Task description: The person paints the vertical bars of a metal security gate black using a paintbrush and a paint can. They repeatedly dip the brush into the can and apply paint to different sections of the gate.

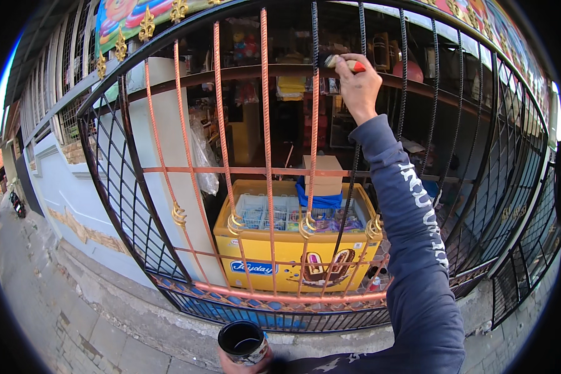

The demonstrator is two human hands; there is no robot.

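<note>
My right hand [361, 90] is raised and closed around a paintbrush [356, 66] with a red-tipped handle. Its dark bristles touch, or nearly touch, a vertical twisted bar [315, 118] of the metal grille. That bar is black above the brush and reddish-orange below. My left hand [248, 366], low in the view and only partly seen, grips a cup [240, 341] with black paint inside. Bars left of the brush, such as this reddish one [267, 112], are uncoated in black, while the bars to the right [435, 100] are mostly black.
Behind the grille stands a yellow chest freezer [280, 249] with a cardboard box [322, 171] on top. Reddish horizontal rails [249, 170] and gold ornaments [306, 225] cross the bars. A black lattice panel [128, 187] stands at left. Below runs a concrete ledge [137, 311].
</note>
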